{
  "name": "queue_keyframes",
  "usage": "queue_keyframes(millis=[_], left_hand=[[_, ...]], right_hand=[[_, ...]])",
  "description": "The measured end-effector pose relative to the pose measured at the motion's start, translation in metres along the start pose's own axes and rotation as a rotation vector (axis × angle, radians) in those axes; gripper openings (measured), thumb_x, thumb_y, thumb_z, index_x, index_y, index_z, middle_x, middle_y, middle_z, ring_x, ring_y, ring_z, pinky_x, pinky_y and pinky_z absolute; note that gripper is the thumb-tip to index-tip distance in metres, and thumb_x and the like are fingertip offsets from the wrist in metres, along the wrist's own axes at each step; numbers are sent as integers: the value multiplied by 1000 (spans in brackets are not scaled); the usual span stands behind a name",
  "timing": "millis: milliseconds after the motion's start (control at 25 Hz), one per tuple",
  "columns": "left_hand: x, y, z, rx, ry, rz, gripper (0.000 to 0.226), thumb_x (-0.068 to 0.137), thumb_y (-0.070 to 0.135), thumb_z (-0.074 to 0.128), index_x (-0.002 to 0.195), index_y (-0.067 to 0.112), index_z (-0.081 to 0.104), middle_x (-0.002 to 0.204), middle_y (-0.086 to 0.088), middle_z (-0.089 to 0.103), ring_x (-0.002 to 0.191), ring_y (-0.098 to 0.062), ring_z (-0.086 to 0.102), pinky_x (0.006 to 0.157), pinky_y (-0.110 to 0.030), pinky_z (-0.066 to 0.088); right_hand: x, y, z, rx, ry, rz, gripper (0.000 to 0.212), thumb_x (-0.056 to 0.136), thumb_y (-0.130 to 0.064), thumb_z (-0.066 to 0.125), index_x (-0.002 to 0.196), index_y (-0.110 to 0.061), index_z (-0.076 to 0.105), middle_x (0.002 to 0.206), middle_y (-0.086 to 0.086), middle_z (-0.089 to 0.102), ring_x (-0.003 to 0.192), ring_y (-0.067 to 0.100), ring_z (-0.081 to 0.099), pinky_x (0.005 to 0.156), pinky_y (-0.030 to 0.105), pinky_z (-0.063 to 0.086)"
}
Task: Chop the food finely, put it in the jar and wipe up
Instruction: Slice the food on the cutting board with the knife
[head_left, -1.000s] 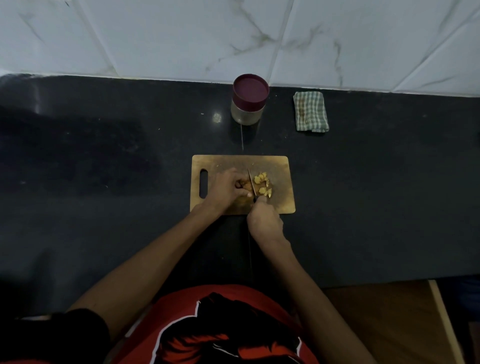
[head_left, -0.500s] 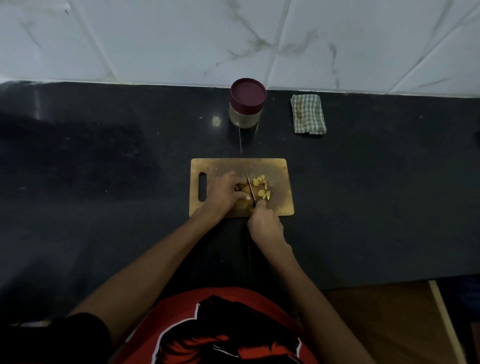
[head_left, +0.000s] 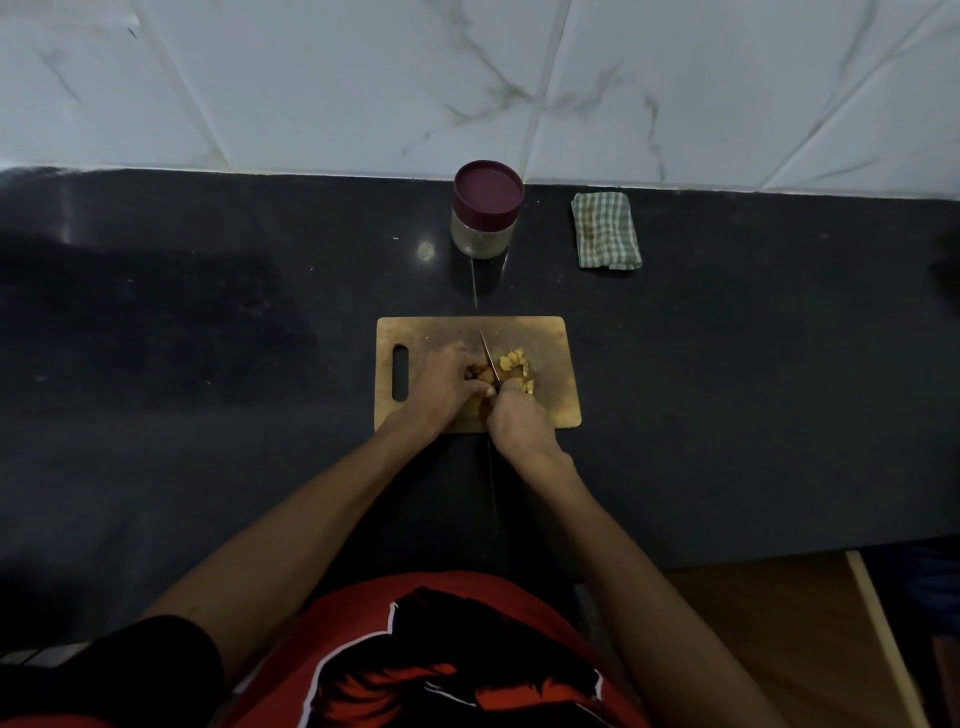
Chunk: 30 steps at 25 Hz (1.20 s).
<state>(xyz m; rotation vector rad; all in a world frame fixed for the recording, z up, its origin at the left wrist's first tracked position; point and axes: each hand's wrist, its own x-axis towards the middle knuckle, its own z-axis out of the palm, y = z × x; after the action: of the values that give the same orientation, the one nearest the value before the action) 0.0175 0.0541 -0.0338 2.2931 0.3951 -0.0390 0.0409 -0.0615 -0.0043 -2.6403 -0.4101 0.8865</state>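
since the earlier frames the knife (head_left: 490, 364) blade sits a little further left into the uncut piece, and the right hand (head_left: 519, 423) is tucked closer against the left hand (head_left: 451, 387); the board, jar and cloth keep their places. wooden cutting board (head_left: 550, 410) lies flat on the dark counter (head_left: 727, 389), handle slot at its left end. left hand is curled over the uncut brownish piece of food (head_left: 475, 371) near the board's middle, fingertips holding it down. right hand is wrapped round the knife handle, which is hidden under the fingers; the thin blade points away from the person, just right of the left fingers. chopped yellow bits (head_left: 514, 364) lie in a small heap right of the blade, on the board. jar (head_left: 487, 210) with a dark red lid, lid on, stands upright behind the board near the wall. folded checked cloth (head_left: 606, 231) lies to the jar's right, apart from it. white marbled tiles (head_left: 363, 78) back the counter.
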Motion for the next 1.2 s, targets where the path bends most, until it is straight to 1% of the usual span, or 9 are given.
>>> queue_keyframes(millis=[160,240,520,600,720,840,1000,1080,1200], left_hand=[[1,1,2,-8,12,-22,37,72,15,77,108,11,70,97,-4,61,85,-11,50,78,-25,42],[2,1,1,8,6,-24,40,72,15,78,110,10,69,98,-5,61,84,-12,51,77,-24,42],[1,0,2,4,6,-19,30,72,15,77,102,13,72,99,-2,63,84,-11,55,74,-20,38],[1,1,2,-7,14,-34,31,72,15,78,102,14,73,95,1,62,85,-13,55,74,-20,37],[0,0,3,-24,20,-42,38,71,16,78,108,13,70,96,0,62,85,-12,54,75,-22,39],[-2,-2,1,-27,6,-17,41,72,17,78,112,13,68,103,-4,64,87,-14,57,81,-29,47],[-4,-2,-1,-31,16,-4,42,73,18,77,113,10,67,104,-8,63,88,-18,59,84,-33,48],[-6,-1,-1,-47,21,-11,43,73,18,77,114,9,66,104,-8,62,89,-20,59,85,-34,48],[-6,-1,0,-64,28,-14,43,73,18,77,114,10,66,103,-8,62,88,-19,58,83,-31,48]], right_hand=[[-17,18,12,-25,-25,32,19,103,-16,36,119,-8,42,118,18,60,108,34,58,82,43,44],[-24,22,15,-24,-30,43,17,104,-19,36,115,-8,42,118,18,59,108,35,57,83,44,43],[-2,4,5,-46,1,14,26,101,-12,42,126,-4,46,121,18,62,111,33,61,87,41,48],[-1,4,7,-50,3,12,27,101,-12,42,127,-5,45,120,17,62,109,33,61,86,42,49],[-18,21,16,-49,-27,54,21,103,-16,37,121,-9,44,118,16,60,108,32,59,79,40,44],[-31,38,22,-2,-32,62,22,105,-27,36,118,-11,46,112,14,62,102,29,61,83,43,50],[-23,37,15,106,15,78,26,105,-30,38,120,-12,50,111,12,62,100,27,60,84,45,49],[-22,39,11,162,29,81,28,104,-30,39,122,-13,51,110,10,61,100,25,60,87,47,50],[-25,43,6,201,32,87,26,104,-32,40,120,-15,53,107,9,61,98,26,62,86,47,52]])
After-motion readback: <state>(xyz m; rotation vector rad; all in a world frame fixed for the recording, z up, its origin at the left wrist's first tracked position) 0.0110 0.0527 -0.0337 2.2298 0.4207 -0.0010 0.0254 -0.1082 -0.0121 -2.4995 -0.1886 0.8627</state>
